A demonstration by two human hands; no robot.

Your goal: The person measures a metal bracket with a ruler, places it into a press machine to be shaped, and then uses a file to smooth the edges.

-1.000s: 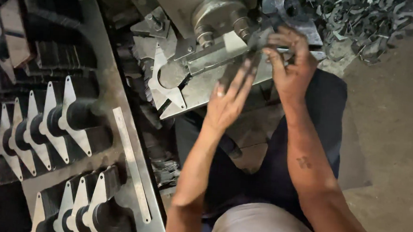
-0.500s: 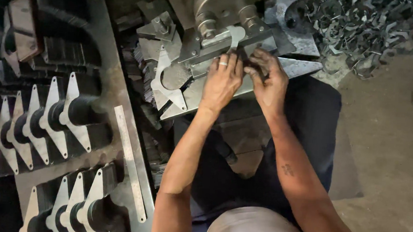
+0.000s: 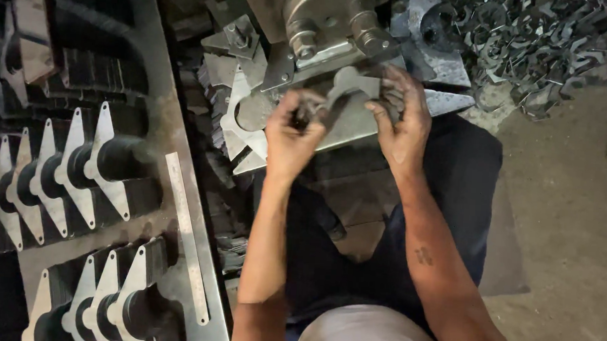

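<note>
Dim workshop floor (image 3: 567,229) fills the right of the frame, bare concrete, with a tangle of punched metal scrap (image 3: 536,44) heaped in the upper right and rows of stacked pointed blanks (image 3: 71,177) on a steel tray (image 3: 192,269) down the left side. At upper centre stands a press (image 3: 327,17) with grey cylindrical heads, and just below it both hands hold one flat stamped metal piece (image 3: 351,85) between them. Its long axis runs roughly left to right across the frame, tilted a little upward toward the right, so it bridges the two grips rather than lying to one side of either. The left hand (image 3: 295,131) is closed around the piece's left end, fingers curled over it; the right hand (image 3: 401,124) pinches the right end, thumb below and fingers on top. The piece looks thin, dull grey and curved in outline (its exact contour is partly hidden by the fingers), and it sits touching or just above the press's slanted plate (image 3: 348,127).
</note>
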